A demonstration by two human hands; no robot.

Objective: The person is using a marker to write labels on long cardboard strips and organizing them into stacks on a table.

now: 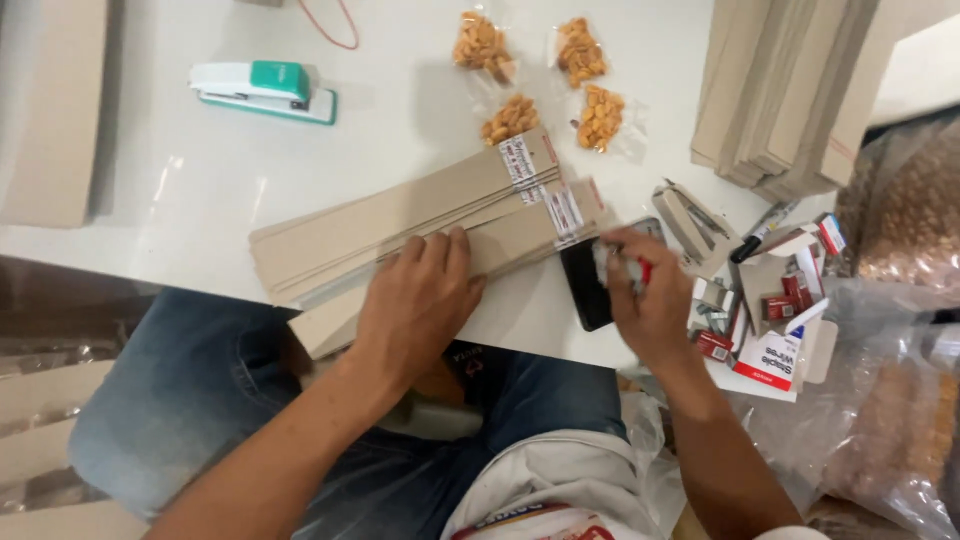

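While the left hand [415, 300] presses flat, fingers spread, on stacked cardboard strips [430, 215], the right hand [645, 300] pinches a small red-tipped item [643, 270] above a black phone [585, 285].

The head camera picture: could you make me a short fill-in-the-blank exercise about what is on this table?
The left hand presses on a stack of ___ strips.
The stapler at the far left is white and ___.
Behind the strips lie ___ clear bags of snacks.

Missing words: cardboard; green; four

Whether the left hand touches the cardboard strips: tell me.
Touching. The head view shows the left hand pressed flat on the stack of cardboard strips.
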